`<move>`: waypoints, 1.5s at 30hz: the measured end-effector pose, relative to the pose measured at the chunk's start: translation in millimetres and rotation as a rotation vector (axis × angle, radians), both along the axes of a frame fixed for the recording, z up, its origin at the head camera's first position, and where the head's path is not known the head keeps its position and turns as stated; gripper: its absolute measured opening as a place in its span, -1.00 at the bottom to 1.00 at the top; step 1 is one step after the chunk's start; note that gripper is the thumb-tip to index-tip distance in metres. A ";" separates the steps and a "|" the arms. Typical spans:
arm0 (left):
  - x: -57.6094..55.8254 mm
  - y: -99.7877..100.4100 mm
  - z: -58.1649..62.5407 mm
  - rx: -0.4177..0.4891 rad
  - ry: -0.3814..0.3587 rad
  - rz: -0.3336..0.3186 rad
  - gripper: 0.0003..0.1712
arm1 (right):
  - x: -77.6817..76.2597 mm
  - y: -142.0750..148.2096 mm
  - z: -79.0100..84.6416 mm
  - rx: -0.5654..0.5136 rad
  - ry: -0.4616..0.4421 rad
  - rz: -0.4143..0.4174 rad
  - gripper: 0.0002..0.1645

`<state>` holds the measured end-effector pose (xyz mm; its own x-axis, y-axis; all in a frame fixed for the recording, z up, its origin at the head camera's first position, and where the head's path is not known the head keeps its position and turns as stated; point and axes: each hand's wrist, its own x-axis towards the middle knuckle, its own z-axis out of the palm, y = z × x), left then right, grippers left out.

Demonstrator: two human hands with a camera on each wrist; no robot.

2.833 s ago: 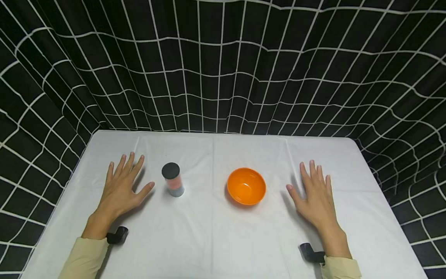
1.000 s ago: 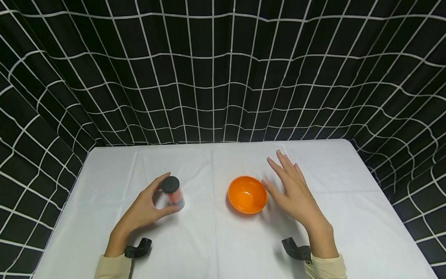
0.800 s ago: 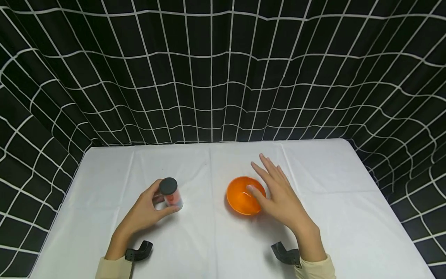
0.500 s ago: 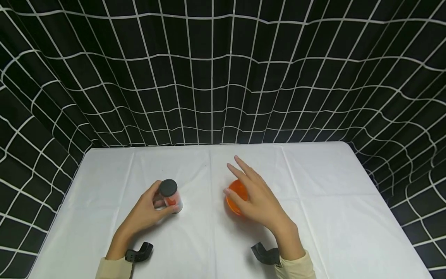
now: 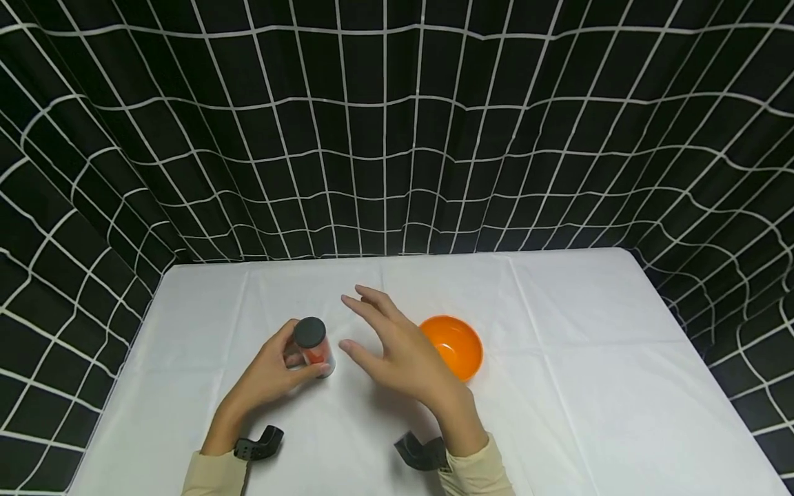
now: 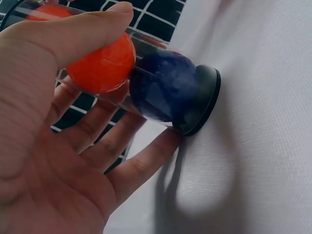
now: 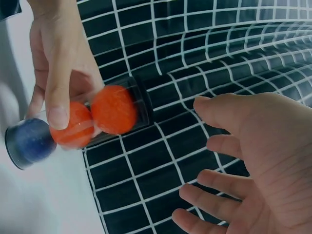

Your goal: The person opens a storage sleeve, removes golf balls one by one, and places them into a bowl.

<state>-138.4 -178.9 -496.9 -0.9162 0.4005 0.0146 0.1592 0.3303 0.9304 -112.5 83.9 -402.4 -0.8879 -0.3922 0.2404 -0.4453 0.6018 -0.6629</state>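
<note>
My left hand (image 5: 268, 370) grips a clear tube (image 5: 318, 352) with black ends, thumb on the near side and fingers behind. Through its wall show two orange balls, the upper one (image 7: 114, 109) by the lid (image 5: 310, 332), and a dark blue ball (image 6: 161, 85) at the bottom. The tube is close to upright; whether its base touches the cloth, I cannot tell. To the right of the tube hovers my right hand (image 5: 403, 355), fingers apart and loosely bent, holding nothing. In the right wrist view, a gap separates its fingers from the tube.
An orange bowl (image 5: 459, 344) stands on the white-clothed table (image 5: 595, 386), partly covered by the right hand from the head view. Its visible inside holds nothing. Black curtain with white netting (image 5: 397, 138) rises behind the table and along both sides.
My right hand has travelled left from the table's right side, passing over the bowl, to beside the tube. Earlier flat on the table, my left hand has taken hold of the tube.
</note>
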 end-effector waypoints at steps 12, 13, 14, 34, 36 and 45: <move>-0.3 4.2 -5.2 0.067 -0.012 -0.032 -0.32 | -1.7 -15.5 -5.0 0.021 -0.032 0.071 -0.23; -0.4 5.0 -6.0 0.074 -0.014 -0.039 -0.34 | -2.1 -17.5 -6.3 0.022 -0.033 0.078 -0.23; -0.5 5.6 -7.0 0.075 -0.008 -0.045 -0.35 | -2.4 -19.4 -7.5 0.024 -0.032 0.085 -0.23; -1.2 -0.8 -5.2 0.055 0.010 -0.054 -0.39 | -7.4 -36.5 -14.7 -0.007 0.059 0.185 -0.39; -1.1 -1.7 -5.4 0.048 0.016 -0.055 -0.39 | -7.3 -37.7 -15.4 -0.005 0.067 0.189 -0.41; -4.4 -3.3 -4.4 0.024 0.013 -0.040 -0.43 | -7.8 -44.3 -18.3 0.009 0.073 0.162 -0.39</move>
